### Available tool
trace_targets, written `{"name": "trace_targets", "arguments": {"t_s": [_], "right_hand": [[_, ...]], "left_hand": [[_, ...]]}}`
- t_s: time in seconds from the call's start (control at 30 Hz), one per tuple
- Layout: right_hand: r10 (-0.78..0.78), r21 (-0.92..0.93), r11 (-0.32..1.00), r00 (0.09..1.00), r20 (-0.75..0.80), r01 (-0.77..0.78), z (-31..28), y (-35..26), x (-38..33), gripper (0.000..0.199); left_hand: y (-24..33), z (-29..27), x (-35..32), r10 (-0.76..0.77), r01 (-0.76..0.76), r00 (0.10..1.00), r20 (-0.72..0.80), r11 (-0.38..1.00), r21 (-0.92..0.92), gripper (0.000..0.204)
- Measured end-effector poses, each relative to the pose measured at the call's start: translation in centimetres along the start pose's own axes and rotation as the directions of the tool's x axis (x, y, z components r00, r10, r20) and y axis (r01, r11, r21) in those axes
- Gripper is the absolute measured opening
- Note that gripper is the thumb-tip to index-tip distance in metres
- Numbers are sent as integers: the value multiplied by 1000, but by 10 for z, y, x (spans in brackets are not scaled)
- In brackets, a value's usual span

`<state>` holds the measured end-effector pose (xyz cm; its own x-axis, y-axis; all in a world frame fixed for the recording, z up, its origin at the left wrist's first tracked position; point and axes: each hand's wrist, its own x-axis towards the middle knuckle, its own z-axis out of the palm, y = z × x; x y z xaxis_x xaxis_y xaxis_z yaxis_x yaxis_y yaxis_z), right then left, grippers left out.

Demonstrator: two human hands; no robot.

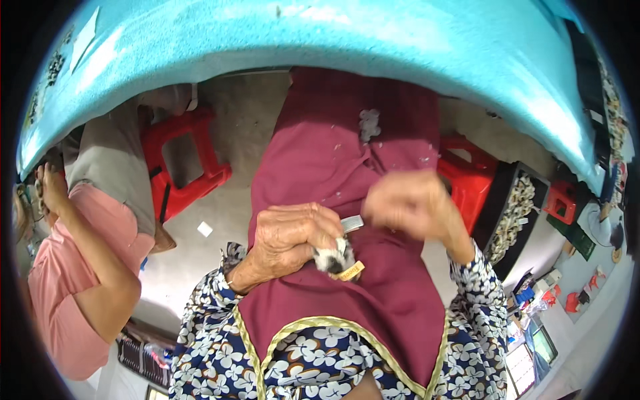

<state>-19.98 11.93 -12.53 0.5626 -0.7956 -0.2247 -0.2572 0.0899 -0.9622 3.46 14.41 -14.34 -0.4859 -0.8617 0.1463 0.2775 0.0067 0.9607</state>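
My left hand (290, 237) is closed around a small fluffy black-and-white piece (335, 257) with a tan tag (351, 271) hanging from it and a grey strip (352, 225) sticking out at the top. Just to its right, my right hand (408, 205) is blurred, fingers curled, close to that grey strip; whether it pinches anything I cannot tell. Both hands hover over my maroon apron (347, 153), worn over a blue flowered shirt. A small grey fluff scrap (369, 124) lies on the apron further out.
A turquoise foam-covered table edge (320, 37) arches across the top. Another person in a pink shirt (63, 287) sits at my left on a red plastic stool (190, 160). Another red stool (467, 177) and a black crate of small pieces (510, 213) stand at my right.
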Motion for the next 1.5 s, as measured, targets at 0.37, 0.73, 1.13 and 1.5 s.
{"name": "trace_targets", "arguments": {"t_s": [0.37,0.73,1.13,1.5], "right_hand": [[-41,-835,539,987,-158,-112,-29,70,74,13],[40,-622,759,967,-251,-193,-29,31,52,15],[420,648,723,897,-140,-238,58,-26,-17,15],[400,684,707,899,-180,-178,61,-20,-22,18]], "left_hand": [[0,7,8,94,-96,992,87,995,13,15],[-1,4,9,110,-114,993,51,991,73,13],[4,7,0,121,-110,992,-23,953,282,18],[0,9,-1,102,-74,991,-89,960,270,17]]}}
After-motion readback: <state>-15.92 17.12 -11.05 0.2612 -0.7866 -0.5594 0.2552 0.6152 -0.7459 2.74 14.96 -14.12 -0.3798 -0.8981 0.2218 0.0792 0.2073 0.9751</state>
